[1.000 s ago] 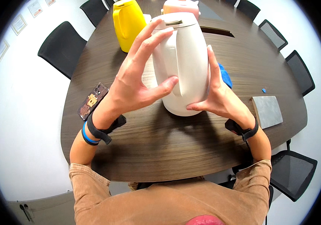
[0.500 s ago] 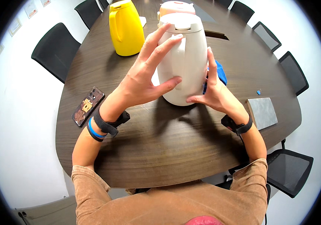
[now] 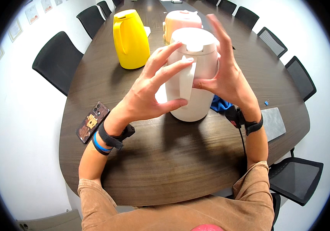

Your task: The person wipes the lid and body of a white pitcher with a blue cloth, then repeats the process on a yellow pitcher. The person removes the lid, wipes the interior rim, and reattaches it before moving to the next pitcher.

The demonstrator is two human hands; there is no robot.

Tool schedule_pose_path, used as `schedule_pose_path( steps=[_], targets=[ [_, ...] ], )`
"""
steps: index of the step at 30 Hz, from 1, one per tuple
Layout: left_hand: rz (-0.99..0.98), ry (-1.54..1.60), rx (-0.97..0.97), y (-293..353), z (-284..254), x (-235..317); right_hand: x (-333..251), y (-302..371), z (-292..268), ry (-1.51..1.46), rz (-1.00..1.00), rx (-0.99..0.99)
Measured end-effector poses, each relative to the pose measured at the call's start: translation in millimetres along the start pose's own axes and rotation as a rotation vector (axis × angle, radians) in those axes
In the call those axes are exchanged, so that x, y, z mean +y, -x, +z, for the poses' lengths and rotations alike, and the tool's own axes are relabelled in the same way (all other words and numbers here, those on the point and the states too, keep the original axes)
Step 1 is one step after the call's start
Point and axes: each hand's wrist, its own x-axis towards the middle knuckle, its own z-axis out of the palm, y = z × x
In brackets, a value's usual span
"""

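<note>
A white thermos jug (image 3: 194, 109) stands upright on the table before me, its handle turned toward me. My left hand (image 3: 144, 90) curves around its left side. The left thumb lies at the handle's lower end and the fingertips reach the handle's top and the lid edge. At the jug's upper right side is my right hand (image 3: 230, 73). Its thumb lies across the jug's front and its forefinger stretches up past the lid; the other fingers are mostly hidden. A blue cloth (image 3: 221, 104) lies partly hidden behind the jug and the right wrist.
A yellow thermos jug (image 3: 136, 42) stands to the left, farther back. Behind the white jug is a pink rounded appliance (image 3: 182, 21). A phone (image 3: 92, 122) lies at the left, a grey notebook (image 3: 273, 122) at the right. Black chairs (image 3: 59, 61) line the dark wooden table (image 3: 165, 169).
My right hand has risen from the jug's lower right side to its upper part, forefinger now extended. My left hand stays around the handle side. The whole scene sits slightly lower in view.
</note>
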Motion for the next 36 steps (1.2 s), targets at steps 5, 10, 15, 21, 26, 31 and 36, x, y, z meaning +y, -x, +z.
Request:
schedule_pose_path(
  steps=[5,10,15,21,26,31,36],
  targets=[
    [-0.142,0.145,0.166,9,-16,-28,1,-8,-5,-0.041,0.071,-0.080],
    [-0.617,-0.206,0.580,20,-41,-115,-5,-6,4,-0.094,0.077,-0.068],
    [-0.960,-0.300,0.535,7,-63,-189,-6,-7,0,-0.087,-0.001,-0.030],
    [-0.994,0.015,0.317,-5,-62,-189,-2,-6,0,-0.077,-0.022,-0.014],
    [-1.016,0.065,0.247,7,-66,-128,2,-5,1,-0.074,-0.041,-0.011],
    [-1.043,0.139,0.148,34,-72,-42,5,1,1,-0.047,-0.034,-0.019],
    [-1.029,0.173,0.111,64,-94,46,12,-6,-3,-0.070,-0.045,-0.080]
  ],
)
